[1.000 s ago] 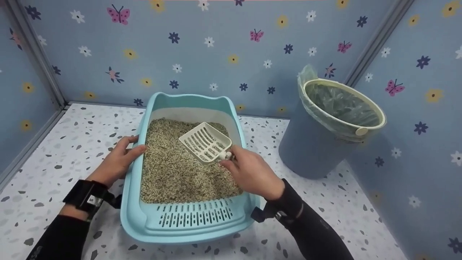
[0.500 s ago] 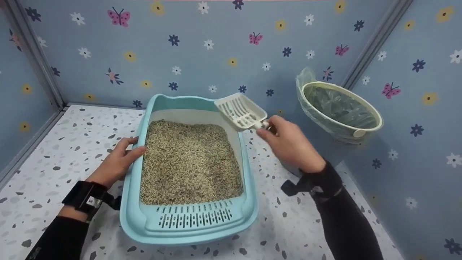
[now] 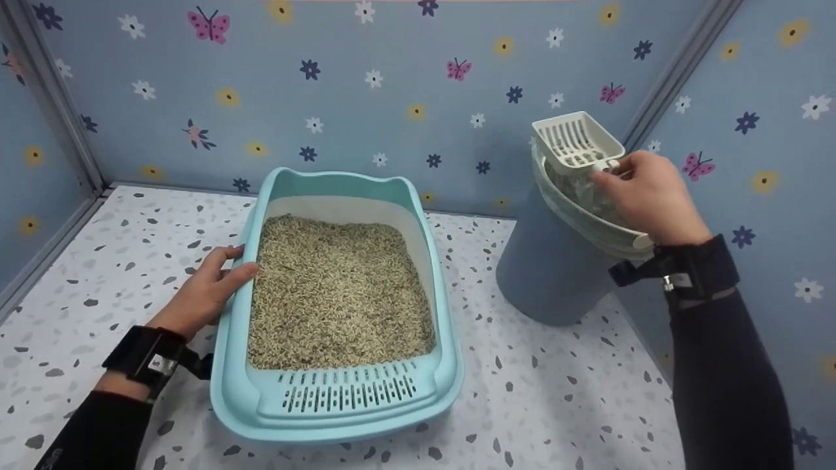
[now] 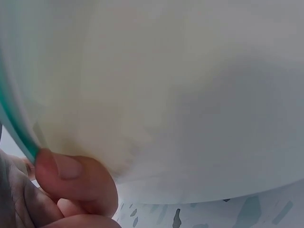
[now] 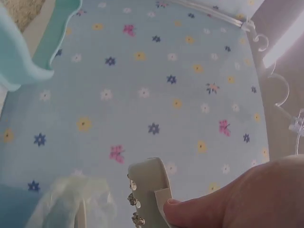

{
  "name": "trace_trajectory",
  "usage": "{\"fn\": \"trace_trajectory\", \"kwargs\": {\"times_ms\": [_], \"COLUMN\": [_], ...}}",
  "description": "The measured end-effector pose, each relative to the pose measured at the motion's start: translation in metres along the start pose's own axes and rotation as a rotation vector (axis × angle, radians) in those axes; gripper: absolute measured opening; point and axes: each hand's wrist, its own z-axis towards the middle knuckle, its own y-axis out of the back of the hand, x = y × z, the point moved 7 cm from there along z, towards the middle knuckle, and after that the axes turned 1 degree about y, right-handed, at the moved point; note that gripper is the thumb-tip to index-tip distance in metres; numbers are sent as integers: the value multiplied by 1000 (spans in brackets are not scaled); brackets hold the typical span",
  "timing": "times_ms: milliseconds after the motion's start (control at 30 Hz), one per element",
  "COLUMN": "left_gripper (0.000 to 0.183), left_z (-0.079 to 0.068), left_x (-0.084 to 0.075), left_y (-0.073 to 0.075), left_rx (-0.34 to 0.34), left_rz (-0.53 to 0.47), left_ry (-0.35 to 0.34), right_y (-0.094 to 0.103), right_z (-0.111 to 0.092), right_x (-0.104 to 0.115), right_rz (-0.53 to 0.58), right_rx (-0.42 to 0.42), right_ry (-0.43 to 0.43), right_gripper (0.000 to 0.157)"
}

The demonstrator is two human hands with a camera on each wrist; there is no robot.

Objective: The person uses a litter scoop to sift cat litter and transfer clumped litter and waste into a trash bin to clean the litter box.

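My left hand (image 3: 199,290) grips the left rim of a light blue litter box (image 3: 343,424), thumb over the edge. In the left wrist view, curled fingers (image 4: 78,183) hold that rim beside the pale outer wall. Brown-beige pellet litter (image 3: 339,294) fills the box. My right hand (image 3: 656,196) pinches the short handle of a cream slotted litter scoop (image 3: 578,138) above the trash bin (image 3: 552,267). A few litter clumps (image 5: 137,218) show at the scoop's slots in the right wrist view. Most of the handle is hidden by the fingers.
The grey-blue bin has a cream ring (image 3: 643,240) and a translucent green bag liner (image 3: 542,173). It stands right of the box, near the corner of blue floral walls (image 3: 366,111). The floor (image 3: 496,405) is white with grey speckles.
My right hand has lifted the litter scoop out of the box and carried it right and up, to above the bin. The left hand stays on the box rim.
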Motion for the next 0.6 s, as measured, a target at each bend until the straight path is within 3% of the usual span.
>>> {"fn": "trace_trajectory", "kwargs": {"times_ms": [267, 600], "left_gripper": [81, 84], "left_z": [1, -1], "left_x": [0, -2], "left_y": [-2, -1], "left_rx": [16, 6], "left_rz": [-23, -32], "left_ry": [-10, 5], "right_y": [10, 2], "right_z": [15, 20], "right_x": [-40, -39], "right_rz": [-153, -306], "right_rx": [-79, -123], "right_ry": [-58, 22], "right_gripper": [36, 37]}}
